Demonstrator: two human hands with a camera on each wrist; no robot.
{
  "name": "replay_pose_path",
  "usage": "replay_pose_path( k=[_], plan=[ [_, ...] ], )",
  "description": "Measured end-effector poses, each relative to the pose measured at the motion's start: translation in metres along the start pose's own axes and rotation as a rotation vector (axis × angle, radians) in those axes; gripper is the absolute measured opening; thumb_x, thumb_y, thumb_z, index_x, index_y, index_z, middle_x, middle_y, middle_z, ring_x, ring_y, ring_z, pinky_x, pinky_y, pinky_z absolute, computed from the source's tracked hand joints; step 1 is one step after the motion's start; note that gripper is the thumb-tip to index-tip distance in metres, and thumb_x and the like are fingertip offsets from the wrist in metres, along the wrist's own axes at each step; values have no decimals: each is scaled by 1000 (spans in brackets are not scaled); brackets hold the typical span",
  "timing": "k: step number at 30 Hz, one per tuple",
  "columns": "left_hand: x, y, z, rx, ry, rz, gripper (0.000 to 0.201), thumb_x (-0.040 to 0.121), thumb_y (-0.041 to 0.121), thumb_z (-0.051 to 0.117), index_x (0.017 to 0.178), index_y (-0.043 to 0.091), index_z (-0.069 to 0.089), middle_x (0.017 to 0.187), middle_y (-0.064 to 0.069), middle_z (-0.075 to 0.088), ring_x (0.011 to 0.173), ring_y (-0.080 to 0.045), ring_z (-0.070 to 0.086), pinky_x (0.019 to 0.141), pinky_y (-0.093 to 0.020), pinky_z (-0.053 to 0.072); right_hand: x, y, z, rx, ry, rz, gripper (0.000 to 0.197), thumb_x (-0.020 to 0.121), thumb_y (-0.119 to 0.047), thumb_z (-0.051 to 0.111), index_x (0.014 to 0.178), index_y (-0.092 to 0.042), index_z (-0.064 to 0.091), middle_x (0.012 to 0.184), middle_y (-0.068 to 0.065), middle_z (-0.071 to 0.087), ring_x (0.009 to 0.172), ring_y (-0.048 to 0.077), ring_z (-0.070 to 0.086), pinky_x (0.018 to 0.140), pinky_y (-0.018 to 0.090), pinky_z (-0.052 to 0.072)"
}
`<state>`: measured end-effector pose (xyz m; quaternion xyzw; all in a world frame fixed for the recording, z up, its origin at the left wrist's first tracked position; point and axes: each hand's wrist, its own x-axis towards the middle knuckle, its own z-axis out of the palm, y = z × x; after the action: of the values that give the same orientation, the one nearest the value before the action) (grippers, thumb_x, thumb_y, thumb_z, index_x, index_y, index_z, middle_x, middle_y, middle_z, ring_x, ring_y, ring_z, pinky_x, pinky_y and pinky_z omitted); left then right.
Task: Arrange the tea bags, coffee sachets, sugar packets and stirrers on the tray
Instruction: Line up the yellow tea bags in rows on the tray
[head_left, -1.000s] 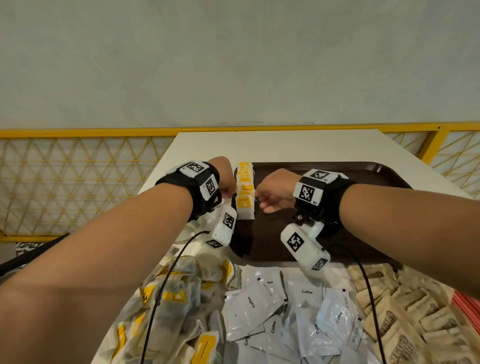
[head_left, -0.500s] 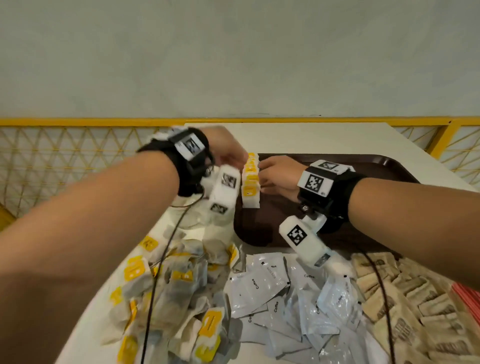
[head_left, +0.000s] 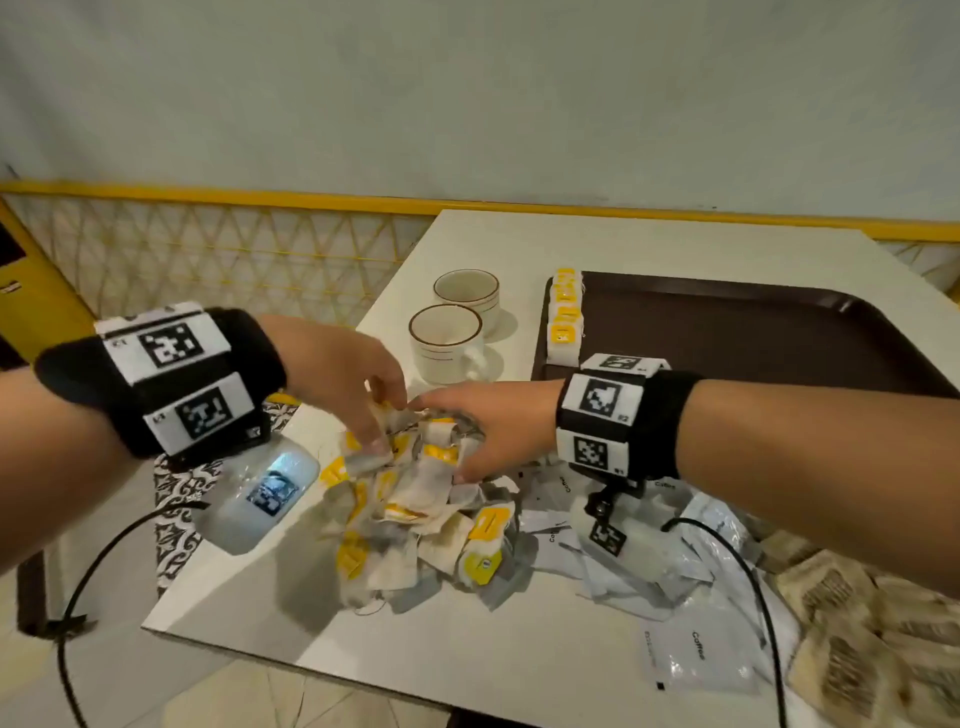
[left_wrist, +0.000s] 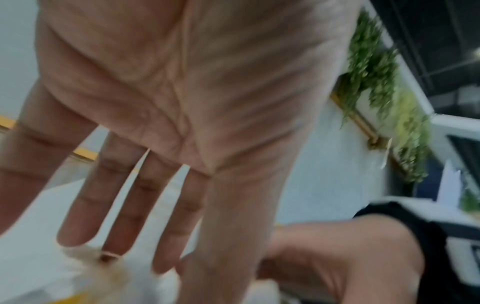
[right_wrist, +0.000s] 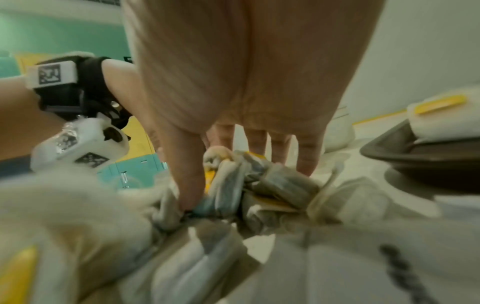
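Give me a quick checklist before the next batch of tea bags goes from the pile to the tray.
1. Both hands at the pile: ok. The left hand and right hand are over it.
2. Firm hold on tea bags: cannot tell. The left fingers look straight; the right fingers dig into the bags.
3. Row already on the tray: ok, standing along its left edge.
4. Space beside the row: ok, the tray is bare there.
5. Cups clear of the path: not ok, they sit between pile and tray.
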<state>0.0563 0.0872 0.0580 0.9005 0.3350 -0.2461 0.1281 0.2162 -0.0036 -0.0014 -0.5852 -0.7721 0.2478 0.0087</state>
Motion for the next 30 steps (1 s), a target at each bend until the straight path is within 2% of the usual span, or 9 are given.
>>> replay_pose_path(
  k=[4, 7, 10, 13, 17, 21, 23, 26, 30],
  plan=[
    [2, -13, 25, -85, -63, -6, 65, 72, 38, 80, 128, 41, 48, 123, 15, 44, 104, -9, 53, 84, -25, 48, 12, -3, 9, -98, 86, -47, 40, 84, -17, 68, 122, -11, 56, 117, 11, 58, 103, 24, 54, 84, 31, 45],
    [7, -12, 33, -150, -15, 9, 53, 75, 27, 79, 120, 36, 53, 109, 14, 44, 73, -7, 57, 62, -21, 52, 13, -1, 8, -147, 127, -15, 36, 84, -14, 67, 117, -10, 54, 115, 12, 52, 101, 26, 52, 78, 29, 41],
    [10, -16, 31, -241, 69, 12, 37, 75, 23, 80, 104, 32, 59, 110, 6, 49, 75, -17, 63, 61, -23, 55, 6, 0, 2, -73, 240, -19, 36, 82, -11, 68, 114, -7, 53, 113, 10, 54, 94, 21, 49, 74, 27, 36],
    [8, -16, 29, -272, 160, 16, 33, 78, 22, 77, 102, 30, 56, 102, 6, 51, 66, -16, 64, 57, -21, 51, -7, 6, -10, 73, 370, 13, 33, 82, -13, 67, 111, -10, 52, 110, 5, 57, 93, 22, 57, 77, 29, 42],
    [3, -14, 23, -350, 214, 43, 29, 83, 20, 71, 104, 33, 55, 91, 0, 62, 61, -7, 62, 53, -19, 49, -24, 17, -26, 527, 495, 152, 33, 85, -11, 66, 115, -21, 55, 111, 5, 61, 76, 14, 61, 77, 32, 54],
    [-10, -5, 4, -259, 343, -18, 34, 81, 21, 73, 105, 34, 53, 77, 0, 67, 60, -11, 65, 54, -24, 53, -45, 24, -38, 1267, 509, 224, 15, 91, -6, 58, 100, -17, 56, 90, 6, 61, 84, 20, 62, 78, 39, 55],
    [-16, 4, -7, -184, 386, -46, 30, 80, 20, 74, 103, 30, 57, 73, 3, 67, 58, -10, 66, 53, -23, 51, -61, 28, -43, 1526, 532, 161, 15, 93, -2, 52, 104, -11, 55, 103, 13, 64, 94, 27, 65, 81, 45, 56],
    [-22, 18, -16, -188, 355, -38, 21, 80, 19, 74, 98, 25, 63, 74, 2, 67, 54, -8, 67, 48, -17, 47, -85, 35, -45, 1837, 606, 81, 48, 78, 4, 57, 124, -4, 48, 135, 26, 50, 117, 39, 57, 80, 56, 54],
    [-22, 42, -29, -324, 350, 60, 21, 81, 17, 74, 98, 23, 64, 80, -3, 68, 58, -11, 70, 50, -20, 51, -113, 50, -32, 2010, 658, 90, 74, 65, 3, 66, 136, 1, 44, 126, 27, 58, 105, 40, 64, 79, 55, 54]
  ],
)
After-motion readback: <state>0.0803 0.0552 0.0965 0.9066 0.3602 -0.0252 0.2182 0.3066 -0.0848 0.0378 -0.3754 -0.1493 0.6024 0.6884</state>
